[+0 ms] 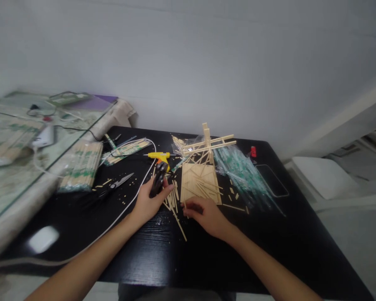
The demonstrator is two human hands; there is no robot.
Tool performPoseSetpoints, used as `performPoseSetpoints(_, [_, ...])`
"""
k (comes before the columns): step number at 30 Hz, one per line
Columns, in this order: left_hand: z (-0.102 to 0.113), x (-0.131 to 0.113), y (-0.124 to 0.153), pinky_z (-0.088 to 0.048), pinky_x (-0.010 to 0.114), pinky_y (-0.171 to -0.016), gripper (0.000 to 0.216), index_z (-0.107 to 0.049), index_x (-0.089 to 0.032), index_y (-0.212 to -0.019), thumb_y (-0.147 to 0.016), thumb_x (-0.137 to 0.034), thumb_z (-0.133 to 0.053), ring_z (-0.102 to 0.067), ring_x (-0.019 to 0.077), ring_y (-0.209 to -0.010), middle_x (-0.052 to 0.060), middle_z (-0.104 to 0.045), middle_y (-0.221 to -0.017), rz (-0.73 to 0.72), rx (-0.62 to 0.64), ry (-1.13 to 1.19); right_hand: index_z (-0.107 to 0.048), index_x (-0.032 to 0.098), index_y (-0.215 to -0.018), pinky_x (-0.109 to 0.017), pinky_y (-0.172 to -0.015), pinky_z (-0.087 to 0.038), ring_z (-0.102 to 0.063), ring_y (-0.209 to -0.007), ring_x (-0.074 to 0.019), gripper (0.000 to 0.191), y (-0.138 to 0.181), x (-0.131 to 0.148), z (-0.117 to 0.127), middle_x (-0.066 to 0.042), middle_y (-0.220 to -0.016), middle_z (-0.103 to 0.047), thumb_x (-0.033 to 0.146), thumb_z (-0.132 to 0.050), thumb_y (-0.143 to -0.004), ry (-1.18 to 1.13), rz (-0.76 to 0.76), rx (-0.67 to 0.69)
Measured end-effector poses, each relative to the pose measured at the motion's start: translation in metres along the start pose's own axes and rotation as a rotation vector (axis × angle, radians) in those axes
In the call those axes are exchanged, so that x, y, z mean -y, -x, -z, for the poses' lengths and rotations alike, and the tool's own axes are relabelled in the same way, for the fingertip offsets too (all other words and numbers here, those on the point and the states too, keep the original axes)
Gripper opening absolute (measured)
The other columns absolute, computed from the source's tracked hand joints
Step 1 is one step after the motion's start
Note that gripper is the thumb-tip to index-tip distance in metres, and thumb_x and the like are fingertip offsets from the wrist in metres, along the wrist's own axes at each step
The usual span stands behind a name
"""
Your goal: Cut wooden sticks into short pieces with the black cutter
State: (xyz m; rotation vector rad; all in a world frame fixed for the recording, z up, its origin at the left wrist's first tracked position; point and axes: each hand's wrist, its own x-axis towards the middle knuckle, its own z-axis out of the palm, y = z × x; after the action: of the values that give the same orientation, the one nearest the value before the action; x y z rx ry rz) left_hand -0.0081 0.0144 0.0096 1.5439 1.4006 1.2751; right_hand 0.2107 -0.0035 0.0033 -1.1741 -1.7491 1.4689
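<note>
Wall point(188, 62) plain, pale grey, evenly and softly lit. Black table point(269, 259) has a grained top reflecting light near its front edge. Glass-topped surface point(3, 188) adjoins at left; white furniture point(316, 173) at right, type unclear.

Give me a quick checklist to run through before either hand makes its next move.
1. Black tool secured in the left hand: ok, gripped.
2. Right hand at the stick panel: ok, it is at the near edge, toward the left corner. Stick firmly pinched in its fingers: cannot tell, too small.
3. Panel clear of loose sticks: not ok, several lie across it.
4. Yellow glue gun out of both hands: ok, it lies just beyond the left hand. Tip cool: cannot tell.
5. White cable well away from the left arm: not ok, it runs close alongside.
6. Scissors out of both hands: ok, lying left of the left hand.
</note>
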Motion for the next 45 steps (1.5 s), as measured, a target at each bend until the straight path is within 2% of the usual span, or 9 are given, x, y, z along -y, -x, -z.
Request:
performPoseSetpoints(5, [0.005,-0.019,0.002,-0.046,0.024,-0.064,0.008,-0.065,-0.021,-0.088,-0.084,-0.026,-0.069,-0.058,0.0138,-0.065,-0.002,-0.065,-0.076,-0.242,0.112,-0.193,-0.077,0.019,-0.100,-0.034,-0.084,-0.056,-0.072,-0.088,-0.0211,0.016,0.005,0.003,-0.001,-0.005,-0.095,-0.079,0.026,-0.068,-0.090,-0.027,0.020,0.067])
performPoseSetpoints(9, [0.008,-0.034,-0.004,-0.049,0.027,-0.072,0.025,-0.066,-0.021,-0.097,-0.074,-0.012,-0.062,-0.066,0.0177,-0.076,0.003,-0.073,-0.088,-0.416,0.175,-0.277,-0.078,0.019,-0.096,-0.033,-0.084,-0.056,-0.072,-0.087,-0.0209,0.014,0.006,0.001,-0.001,-0.003,-0.093,-0.079,0.029,-0.070,-0.089,-0.048,0.037,0.113])
performPoseSetpoints(13, [0.004,-0.052,-0.012,-0.051,0.030,-0.074,0.019,-0.066,-0.022,-0.093,-0.076,-0.016,-0.060,-0.069,0.0202,-0.078,0.004,-0.073,-0.084,-0.476,0.174,-0.350,-0.076,0.021,-0.096,-0.034,-0.085,-0.056,-0.071,-0.090,-0.0221,0.013,0.003,-0.004,-0.002,-0.002,-0.092,-0.078,0.030,-0.071,-0.089,-0.014,0.109,0.069])
performPoseSetpoints(16, [-0.004,-0.059,-0.015,-0.050,0.031,-0.073,0.009,-0.066,-0.022,-0.089,-0.082,-0.021,-0.060,-0.068,0.0204,-0.076,0.004,-0.072,-0.080,-0.541,0.185,-0.377,-0.076,0.022,-0.097,-0.037,-0.088,-0.056,-0.070,-0.095,-0.0242,0.011,-0.001,-0.008,-0.001,-0.002,-0.092,-0.078,0.024,-0.066,-0.091,0.127,0.177,0.002])
performPoseSetpoints(21, [-0.016,-0.059,-0.017,-0.047,0.030,-0.071,0.016,-0.066,-0.023,-0.095,-0.081,-0.017,-0.063,-0.066,0.0194,-0.073,0.002,-0.070,-0.079,-0.694,0.165,-0.368,-0.075,0.022,-0.090,-0.037,-0.087,-0.056,-0.068,-0.090,-0.0243,0.019,-0.004,-0.016,0.003,-0.001,-0.090,-0.077,0.010,-0.061,-0.089,0.312,0.206,-0.073])
performPoseSetpoints(27, [-0.014,-0.068,-0.020,-0.050,0.029,-0.076,0.039,-0.063,-0.021,-0.105,-0.070,-0.008,-0.057,-0.068,0.0204,-0.084,0.004,-0.073,-0.094,-0.600,0.225,-0.314,-0.072,0.020,-0.092,-0.032,-0.082,-0.055,-0.068,-0.084,-0.0208,0.012,-0.007,-0.021,0.005,-0.003,-0.090,-0.075,0.023,-0.061,-0.096,0.263,0.236,-0.113])
performPoseSetpoints(35, [-0.001,-0.071,-0.015,-0.053,0.028,-0.077,0.042,-0.065,-0.022,-0.106,-0.070,-0.005,-0.053,-0.071,0.0200,-0.084,0.003,-0.075,-0.094,-0.538,0.423,-0.330,-0.075,0.021,-0.100,-0.031,-0.079,-0.055,-0.068,-0.082,-0.0215,0.012,-0.006,-0.036,0.000,-0.004,-0.092,-0.076,0.025,-0.065,-0.094,0.343,0.220,-0.171])
performPoseSetpoints(40, [0.002,-0.065,-0.008,-0.054,0.026,-0.078,0.040,-0.065,-0.021,-0.107,-0.074,-0.002,-0.051,-0.072,0.0176,-0.084,0.002,-0.076,-0.094,-0.491,0.390,-0.323,-0.076,0.021,-0.097,-0.029,-0.073,-0.055,-0.070,-0.075,-0.0200,0.009,-0.009,-0.038,-0.002,-0.004,-0.087,-0.077,0.023,-0.069,-0.092,0.332,0.318,-0.205])
performPoseSetpoints(45, [0.000,-0.060,-0.004,-0.053,0.023,-0.079,0.036,-0.065,-0.019,-0.110,-0.081,-0.003,-0.053,-0.072,0.0146,-0.085,0.002,-0.076,-0.097,-0.477,0.332,-0.284,-0.077,0.019,-0.093,-0.026,-0.072,-0.053,-0.071,-0.075,-0.0184,0.006,-0.011,-0.037,0.000,-0.003,-0.083,-0.078,0.023,-0.072,-0.092,0.325,0.347,-0.180])
